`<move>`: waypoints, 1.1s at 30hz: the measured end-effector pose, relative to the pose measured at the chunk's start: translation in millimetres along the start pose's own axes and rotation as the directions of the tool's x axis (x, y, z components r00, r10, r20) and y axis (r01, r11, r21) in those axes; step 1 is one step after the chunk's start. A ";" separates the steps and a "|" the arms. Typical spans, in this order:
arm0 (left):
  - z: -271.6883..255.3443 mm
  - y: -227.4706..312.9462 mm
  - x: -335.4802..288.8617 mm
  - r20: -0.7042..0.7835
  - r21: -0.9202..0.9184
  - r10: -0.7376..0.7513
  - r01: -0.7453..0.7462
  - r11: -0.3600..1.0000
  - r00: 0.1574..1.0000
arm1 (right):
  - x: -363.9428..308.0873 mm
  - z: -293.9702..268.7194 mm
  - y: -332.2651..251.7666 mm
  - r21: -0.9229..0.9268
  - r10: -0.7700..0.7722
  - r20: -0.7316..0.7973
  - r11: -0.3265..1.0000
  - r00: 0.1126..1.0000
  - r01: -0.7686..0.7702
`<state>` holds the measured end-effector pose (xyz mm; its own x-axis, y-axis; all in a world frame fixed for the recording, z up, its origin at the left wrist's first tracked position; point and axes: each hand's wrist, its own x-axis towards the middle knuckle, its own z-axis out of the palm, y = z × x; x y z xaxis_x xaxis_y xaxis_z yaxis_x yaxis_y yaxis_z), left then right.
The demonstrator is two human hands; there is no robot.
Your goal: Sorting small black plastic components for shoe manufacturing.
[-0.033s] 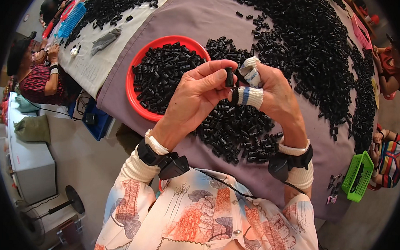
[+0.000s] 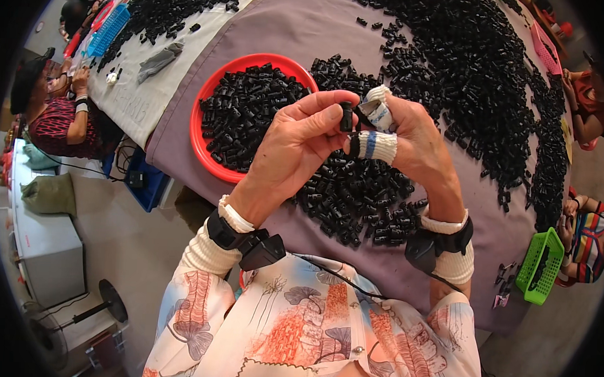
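A small black cylindrical plastic part stands upright between the thumb and forefinger of my left hand, which pinches it above the table. My right hand is close on its right side. White knitted covers with blue stripes sit on that hand's thumb and forefinger, and these two digits are apart with a gap between them. The dark tip of the thumb is near the part's lower end; whether it touches cannot be made out. Under both hands lies a loose pile of similar black parts.
Left of the pile stands a red round basin full of black parts. A large heap spreads across the far right of the cloth-covered table. A green basket is at the right edge. Other people sit at both sides.
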<state>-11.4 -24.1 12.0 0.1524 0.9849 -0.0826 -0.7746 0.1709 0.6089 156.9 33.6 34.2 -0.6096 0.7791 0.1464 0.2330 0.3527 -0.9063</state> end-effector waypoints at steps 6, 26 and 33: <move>3.5 1.1 1.3 -0.003 0.043 -0.031 0.031 0.999 1.000 | 4.1 -1.2 3.6 0.002 -0.016 0.085 1.000 0.996 0.016; 1.1 1.0 2.1 -0.036 0.037 -0.052 0.053 0.998 0.998 | 4.7 0.5 7.6 0.032 -0.031 0.151 0.999 0.988 0.027; -46.4 33.6 -16.9 -0.265 0.622 0.294 -0.070 0.780 0.918 | -9.9 -14.3 14.2 0.032 0.048 -0.006 0.998 0.999 -0.048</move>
<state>-68.5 -33.7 -2.7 -0.2502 0.9624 -0.1056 -0.2333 0.0460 0.9713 177.1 38.3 25.6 -0.5930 0.7983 0.1052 0.2376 0.2983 -0.9244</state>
